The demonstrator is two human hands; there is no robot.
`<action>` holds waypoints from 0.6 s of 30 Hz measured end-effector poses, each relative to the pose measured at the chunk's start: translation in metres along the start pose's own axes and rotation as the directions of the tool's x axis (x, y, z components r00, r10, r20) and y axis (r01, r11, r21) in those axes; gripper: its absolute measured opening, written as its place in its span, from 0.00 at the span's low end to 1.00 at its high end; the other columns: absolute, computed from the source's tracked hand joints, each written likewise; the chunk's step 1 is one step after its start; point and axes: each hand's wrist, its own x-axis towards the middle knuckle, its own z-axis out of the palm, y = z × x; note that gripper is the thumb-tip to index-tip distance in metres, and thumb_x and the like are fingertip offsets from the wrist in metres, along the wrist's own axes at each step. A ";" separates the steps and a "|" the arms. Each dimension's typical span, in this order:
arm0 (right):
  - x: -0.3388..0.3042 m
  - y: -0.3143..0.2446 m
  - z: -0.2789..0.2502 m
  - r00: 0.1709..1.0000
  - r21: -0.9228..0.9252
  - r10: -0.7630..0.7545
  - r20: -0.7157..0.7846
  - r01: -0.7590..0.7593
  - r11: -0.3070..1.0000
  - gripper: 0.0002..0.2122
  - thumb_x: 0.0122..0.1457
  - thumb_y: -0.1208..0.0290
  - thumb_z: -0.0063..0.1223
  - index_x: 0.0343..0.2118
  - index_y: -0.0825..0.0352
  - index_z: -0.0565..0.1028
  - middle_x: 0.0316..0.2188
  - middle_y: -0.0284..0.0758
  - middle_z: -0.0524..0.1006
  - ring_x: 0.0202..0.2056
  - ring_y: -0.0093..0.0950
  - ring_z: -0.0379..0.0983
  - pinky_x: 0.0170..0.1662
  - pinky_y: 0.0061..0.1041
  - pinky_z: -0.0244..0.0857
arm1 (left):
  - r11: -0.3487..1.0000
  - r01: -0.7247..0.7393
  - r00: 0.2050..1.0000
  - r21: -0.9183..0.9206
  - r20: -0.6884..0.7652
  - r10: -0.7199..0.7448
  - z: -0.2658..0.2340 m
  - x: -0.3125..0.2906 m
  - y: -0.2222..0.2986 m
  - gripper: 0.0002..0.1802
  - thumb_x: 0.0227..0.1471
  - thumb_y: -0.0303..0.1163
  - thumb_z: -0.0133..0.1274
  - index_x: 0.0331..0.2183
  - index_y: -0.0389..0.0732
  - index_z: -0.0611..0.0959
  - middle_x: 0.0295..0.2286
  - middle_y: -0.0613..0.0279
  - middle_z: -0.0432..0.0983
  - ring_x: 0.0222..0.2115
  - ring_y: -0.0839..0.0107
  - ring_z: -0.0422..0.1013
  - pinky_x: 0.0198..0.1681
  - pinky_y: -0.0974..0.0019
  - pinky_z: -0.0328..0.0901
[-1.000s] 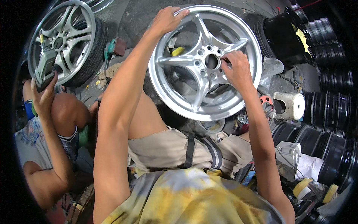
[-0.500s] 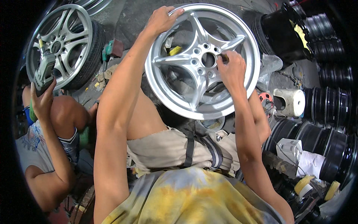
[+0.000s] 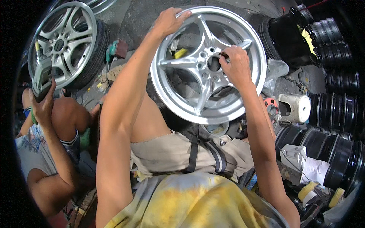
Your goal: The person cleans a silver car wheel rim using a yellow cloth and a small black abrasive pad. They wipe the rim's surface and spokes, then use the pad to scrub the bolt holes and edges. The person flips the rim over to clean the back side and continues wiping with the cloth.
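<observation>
A silver alloy wheel rim with star-shaped spokes is tilted in front of my knees. My left hand grips its outer lip at the upper left, fingers over the edge. Bent over the hub, my right hand has its fingers pinched together beside the centre bore, covering some of the bolt holes. A small dark piece shows at those fingertips; its kind cannot be made out.
At left, another person holds a grey power tool against a silver wheel lying on a tire. A green sander lies between us. Black rims are stacked at right, near a white stool.
My right hand has shifted slightly up the hub, to the bolt holes above the bore. My left hand keeps its hold on the lip.
</observation>
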 end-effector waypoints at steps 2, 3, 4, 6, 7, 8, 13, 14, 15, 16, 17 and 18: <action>-0.008 0.004 -0.002 0.999 0.053 0.034 0.016 -0.034 0.998 0.05 0.50 0.75 0.60 0.29 0.69 0.79 0.30 0.42 0.77 0.37 0.43 0.73 0.44 0.41 0.62 | 1.000 -0.012 0.999 0.017 -0.043 0.013 0.000 -0.003 0.004 0.35 0.57 0.59 0.53 0.49 0.36 0.84 0.43 0.41 0.81 0.48 0.44 0.76 0.55 0.49 0.67; -0.019 0.008 -0.001 0.999 0.066 0.042 0.021 -0.044 0.997 0.05 0.50 0.75 0.60 0.30 0.69 0.79 0.30 0.43 0.77 0.37 0.43 0.73 0.44 0.40 0.62 | 1.000 -0.008 0.998 0.019 -0.065 0.010 0.001 -0.005 0.003 0.35 0.58 0.59 0.53 0.49 0.36 0.84 0.43 0.41 0.81 0.48 0.44 0.76 0.54 0.48 0.67; -0.023 0.013 0.000 0.998 0.079 0.051 0.027 -0.053 0.995 0.05 0.51 0.75 0.60 0.30 0.69 0.79 0.30 0.43 0.77 0.37 0.43 0.73 0.44 0.40 0.62 | 1.000 -0.002 0.998 0.011 -0.065 0.003 -0.001 -0.003 0.001 0.35 0.58 0.59 0.53 0.49 0.36 0.84 0.43 0.41 0.81 0.48 0.45 0.76 0.54 0.48 0.67; -0.019 0.013 -0.002 0.999 0.055 0.024 0.030 -0.025 0.998 0.06 0.51 0.75 0.59 0.31 0.69 0.79 0.31 0.43 0.78 0.38 0.44 0.73 0.45 0.41 0.63 | 1.000 -0.001 0.999 -0.008 -0.038 0.000 -0.001 -0.001 0.006 0.35 0.57 0.59 0.53 0.49 0.36 0.84 0.43 0.41 0.82 0.48 0.45 0.76 0.55 0.48 0.67; -0.012 0.010 0.000 1.000 0.050 0.007 0.013 -0.007 0.999 0.06 0.51 0.74 0.59 0.31 0.69 0.79 0.31 0.43 0.78 0.38 0.44 0.73 0.45 0.41 0.63 | 0.998 0.048 0.999 -0.039 0.012 -0.048 -0.002 -0.001 0.008 0.35 0.57 0.59 0.53 0.49 0.36 0.84 0.43 0.41 0.82 0.48 0.45 0.76 0.54 0.49 0.67; -0.002 0.006 0.002 1.000 0.048 -0.018 -0.005 0.018 0.999 0.06 0.51 0.74 0.59 0.31 0.69 0.79 0.31 0.43 0.78 0.38 0.44 0.73 0.45 0.41 0.63 | 0.999 0.036 0.999 -0.035 0.013 -0.035 -0.003 -0.002 0.006 0.34 0.57 0.59 0.53 0.49 0.37 0.84 0.43 0.41 0.82 0.48 0.45 0.76 0.55 0.49 0.67; -0.018 0.006 0.002 0.986 0.074 0.166 0.020 -0.167 0.983 0.06 0.51 0.72 0.60 0.27 0.70 0.78 0.30 0.44 0.78 0.39 0.44 0.73 0.46 0.42 0.63 | 0.999 0.000 0.995 0.054 -0.097 0.006 0.005 0.000 -0.004 0.33 0.58 0.58 0.52 0.50 0.40 0.84 0.42 0.42 0.82 0.48 0.45 0.76 0.54 0.49 0.67; -0.023 0.003 0.004 0.978 0.098 0.208 -0.006 -0.206 0.974 0.06 0.51 0.72 0.60 0.27 0.70 0.78 0.30 0.45 0.78 0.39 0.45 0.73 0.46 0.43 0.63 | 0.999 0.004 0.997 0.045 -0.073 -0.001 0.004 -0.001 -0.001 0.33 0.58 0.59 0.52 0.50 0.40 0.84 0.42 0.42 0.82 0.48 0.45 0.76 0.54 0.49 0.67; -0.027 -0.001 0.006 0.968 0.123 0.250 -0.030 -0.245 0.962 0.06 0.51 0.72 0.60 0.26 0.70 0.78 0.29 0.45 0.78 0.39 0.45 0.73 0.46 0.43 0.63 | 0.999 0.009 0.999 0.036 -0.048 -0.007 0.000 0.000 0.000 0.33 0.58 0.59 0.52 0.50 0.40 0.84 0.42 0.42 0.82 0.48 0.45 0.76 0.54 0.49 0.67; -0.027 -0.003 0.009 0.960 0.107 0.279 -0.030 -0.274 0.956 0.06 0.51 0.72 0.60 0.27 0.70 0.78 0.30 0.45 0.78 0.39 0.45 0.73 0.45 0.43 0.63 | 1.000 0.014 1.000 0.027 -0.023 -0.014 -0.002 -0.002 0.001 0.33 0.58 0.59 0.52 0.50 0.40 0.84 0.42 0.42 0.82 0.48 0.45 0.76 0.54 0.49 0.67; -0.017 -0.005 0.009 0.953 0.088 0.302 -0.038 -0.298 0.951 0.06 0.51 0.72 0.60 0.27 0.70 0.78 0.30 0.45 0.78 0.39 0.46 0.74 0.45 0.44 0.63 | 1.000 0.012 1.000 0.006 -0.008 -0.012 -0.003 -0.001 0.002 0.34 0.58 0.59 0.52 0.50 0.40 0.84 0.42 0.42 0.82 0.48 0.46 0.76 0.54 0.49 0.67; -0.012 -0.006 0.009 0.945 0.069 0.324 -0.046 -0.321 0.945 0.06 0.51 0.72 0.60 0.27 0.71 0.78 0.30 0.45 0.78 0.39 0.46 0.74 0.45 0.44 0.64 | 1.000 0.010 1.000 -0.014 0.006 -0.010 -0.003 0.000 0.002 0.34 0.58 0.60 0.52 0.49 0.39 0.84 0.42 0.42 0.82 0.48 0.46 0.77 0.54 0.49 0.68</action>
